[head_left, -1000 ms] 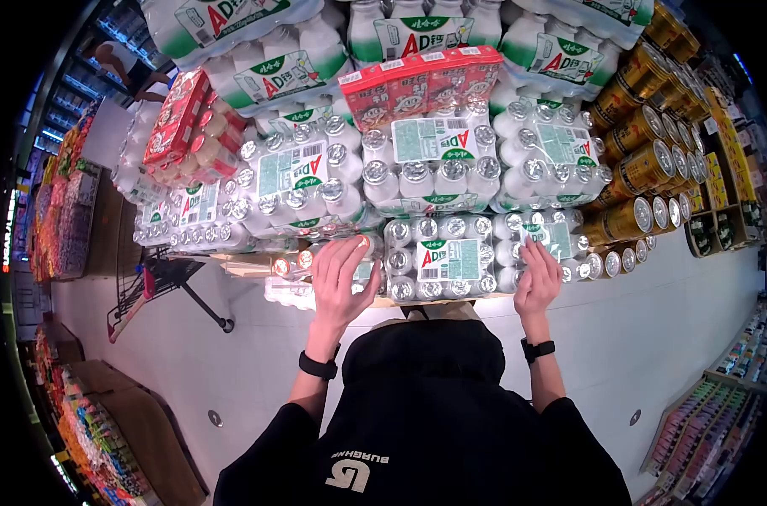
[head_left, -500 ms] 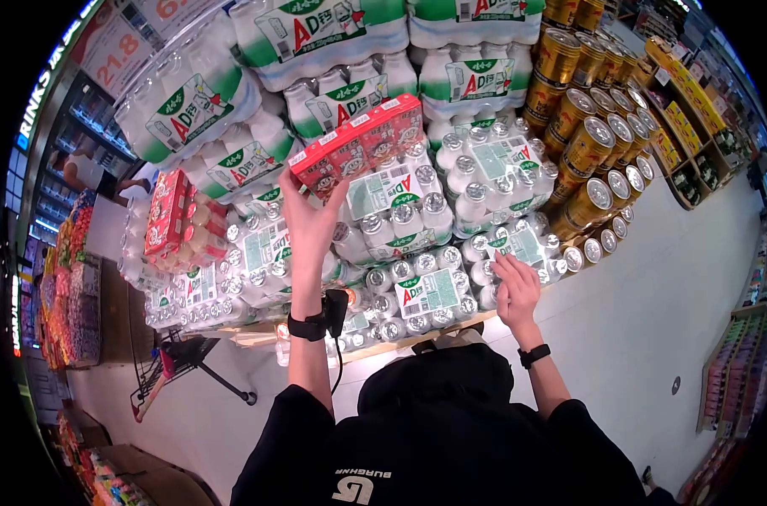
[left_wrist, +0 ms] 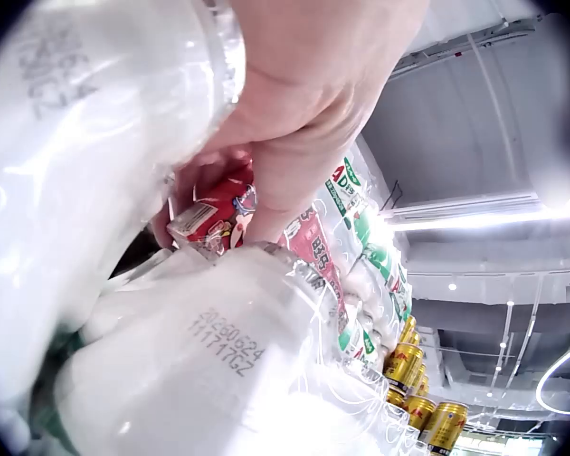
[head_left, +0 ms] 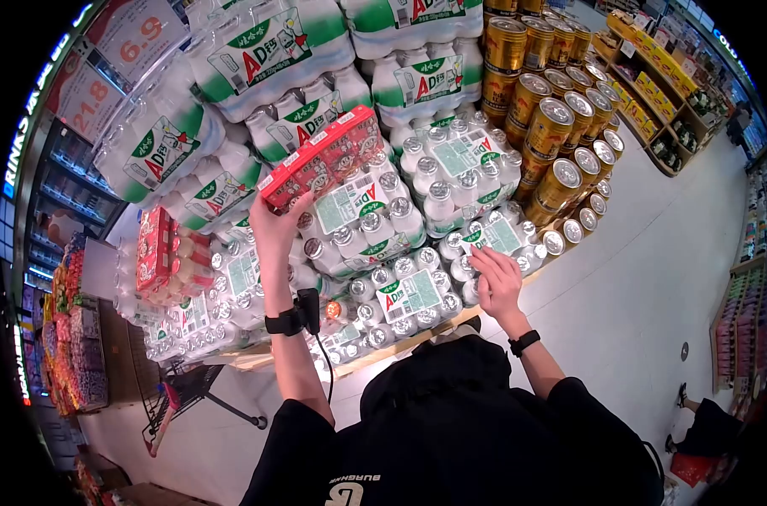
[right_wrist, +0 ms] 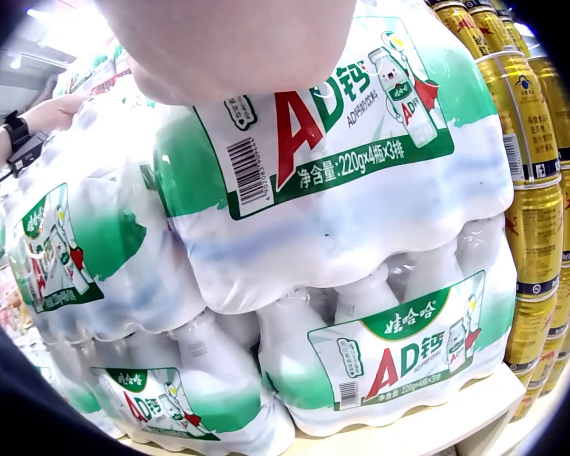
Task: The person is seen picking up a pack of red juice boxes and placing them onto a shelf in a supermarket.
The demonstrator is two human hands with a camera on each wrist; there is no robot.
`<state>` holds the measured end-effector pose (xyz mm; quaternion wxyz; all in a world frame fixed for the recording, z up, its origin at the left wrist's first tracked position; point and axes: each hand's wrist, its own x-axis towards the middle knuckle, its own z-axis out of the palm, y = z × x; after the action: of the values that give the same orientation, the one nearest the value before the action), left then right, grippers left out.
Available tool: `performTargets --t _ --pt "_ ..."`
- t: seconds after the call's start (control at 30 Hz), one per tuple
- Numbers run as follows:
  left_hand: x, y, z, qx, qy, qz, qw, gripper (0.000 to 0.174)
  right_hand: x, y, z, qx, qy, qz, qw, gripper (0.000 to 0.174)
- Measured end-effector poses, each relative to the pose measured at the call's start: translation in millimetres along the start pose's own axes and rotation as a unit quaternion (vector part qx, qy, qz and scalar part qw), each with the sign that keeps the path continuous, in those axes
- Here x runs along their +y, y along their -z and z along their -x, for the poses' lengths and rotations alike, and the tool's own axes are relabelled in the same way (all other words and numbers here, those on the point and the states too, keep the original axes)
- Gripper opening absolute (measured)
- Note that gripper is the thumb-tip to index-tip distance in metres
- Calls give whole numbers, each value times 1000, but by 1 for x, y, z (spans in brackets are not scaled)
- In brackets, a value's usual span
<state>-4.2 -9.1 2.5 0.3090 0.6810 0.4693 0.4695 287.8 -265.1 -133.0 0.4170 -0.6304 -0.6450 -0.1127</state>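
Left hand (head_left: 275,223) stretched forward, thumb and fingers pinching left end of red carton pack (head_left: 329,160), atop white bottle pack (head_left: 350,205). Right hand (head_left: 499,282) relaxed, fingers extended over front bottle pack (head_left: 497,234); contact unclear.

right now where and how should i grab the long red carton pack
Probably by the left end of the red carton pack, coming from the front left, where the left hand grips it: the pack is long and narrow, and stacked bottles rise behind it.
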Motion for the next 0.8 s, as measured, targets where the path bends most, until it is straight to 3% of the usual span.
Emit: performTargets --t 0.17,0.3,0.47,0.6,0.7,0.8 --pt "10 -4 19 19 -45 -34 998 48 -1 -1 1 4 -8 0 1000 32" --pt "37 -3 38 6 -70 -97 993 35 -2 -1 2 4 -12 6 1000 33" --pt "36 -19 53 59 -186 -103 975 38 -2 0 3 6 -12 7 1000 33" --pt "38 -16 48 2 2 -81 997 37 -3 -1 2 5 -13 5 1000 32" --pt "37 -19 44 -56 31 -23 998 39 -5 -1 1 9 -14 6 1000 32" --pt "20 -28 46 -1 25 14 1000 38 -3 -2 2 12 -10 3 1000 32"
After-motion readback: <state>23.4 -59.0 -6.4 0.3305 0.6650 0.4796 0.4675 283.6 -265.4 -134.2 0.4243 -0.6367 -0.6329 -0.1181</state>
